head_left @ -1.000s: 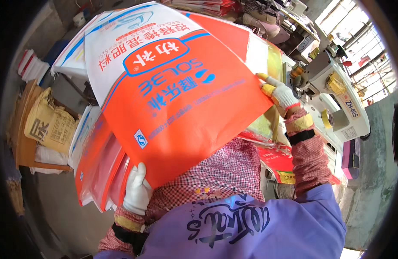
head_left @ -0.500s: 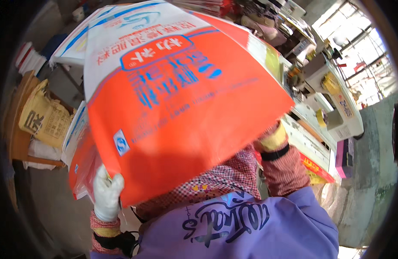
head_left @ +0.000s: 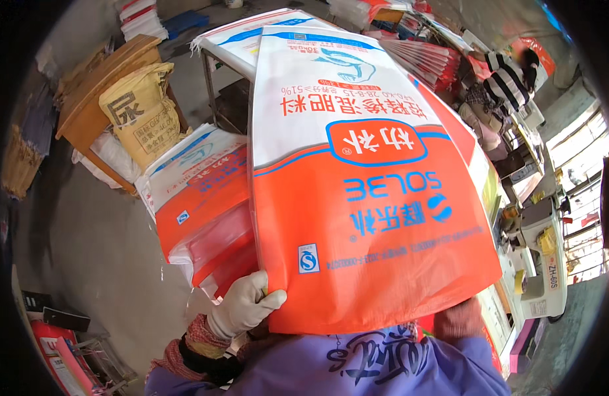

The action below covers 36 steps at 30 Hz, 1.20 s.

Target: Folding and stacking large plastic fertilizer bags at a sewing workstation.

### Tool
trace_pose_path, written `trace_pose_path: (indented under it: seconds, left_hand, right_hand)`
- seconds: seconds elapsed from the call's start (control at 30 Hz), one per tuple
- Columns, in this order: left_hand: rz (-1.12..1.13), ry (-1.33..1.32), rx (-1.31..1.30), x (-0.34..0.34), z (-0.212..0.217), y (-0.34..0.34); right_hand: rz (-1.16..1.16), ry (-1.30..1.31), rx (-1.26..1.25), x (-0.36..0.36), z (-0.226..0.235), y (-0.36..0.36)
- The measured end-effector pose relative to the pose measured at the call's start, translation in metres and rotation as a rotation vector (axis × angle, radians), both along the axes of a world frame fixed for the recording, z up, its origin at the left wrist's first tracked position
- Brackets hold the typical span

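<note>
A large flat sack, orange-red toward me and white at its far end, stretches out in front of my chest, its print upside down to me. My left hand, in a white glove, pinches its near left corner between thumb and fingers. Under the near right edge of the sack goes my right sleeve; the sack hides that hand's fingers. Just left of the sack, lower down, lies a pile of matching sacks. Beyond the far end, another white sack rests on a metal-legged table.
A yellow printed sack leans by a wooden bench at the left. To the right stands a white sewing machine. A person in a striped top sits at the far right, near fanned red-and-white sacks.
The view has turned left, so the sack and my left hand appear further right. The sack lies flatter to view, and my right wrist has gone further behind its edge.
</note>
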<state>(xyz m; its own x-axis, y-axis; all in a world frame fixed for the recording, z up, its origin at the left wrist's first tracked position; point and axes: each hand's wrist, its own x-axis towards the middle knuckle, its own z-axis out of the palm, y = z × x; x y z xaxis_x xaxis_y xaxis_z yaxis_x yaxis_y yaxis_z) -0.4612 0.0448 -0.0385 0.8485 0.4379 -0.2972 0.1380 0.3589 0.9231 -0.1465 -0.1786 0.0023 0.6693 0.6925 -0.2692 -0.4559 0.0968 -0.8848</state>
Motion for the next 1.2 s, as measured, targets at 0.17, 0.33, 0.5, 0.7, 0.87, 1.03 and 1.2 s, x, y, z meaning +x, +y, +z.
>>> trace_pose_path:
  seconds: [0.17, 0.33, 0.5, 0.7, 0.87, 1.03, 1.2]
  left_hand:
    - [-0.058, 0.108, 0.051, 0.012, -0.008, 0.012]
    - [0.014, 0.053, 0.037, 0.033, -0.011, 0.01]
    - [0.208, -0.013, 0.103, 0.047, -0.006, 0.002]
    - [0.042, -0.031, 1.23, 0.05, 0.034, 0.075]
    - [0.253, 0.133, 0.817, 0.059, 0.096, 0.154]
    - [0.516, -0.049, 0.914, -0.01, 0.095, 0.221]
    - [0.836, 0.083, 0.411, -0.074, 0.035, 0.213]
  right_hand:
    - [0.261, -0.219, -0.017, -0.006, 0.041, -0.016]
    - [-0.518, -0.891, -0.062, 0.034, 0.09, -0.019]
    - [-0.057, -0.921, -0.742, 0.099, 0.017, -0.032]
    - [0.016, -0.798, -0.79, 0.098, -0.004, 0.002]
    - [-0.105, -1.164, -0.705, 0.115, 0.011, 0.118]
    - [0.262, -0.903, -0.405, 0.069, 0.014, 0.266]
    - [0.35, -1.502, -0.452, 0.017, -0.021, 0.36]
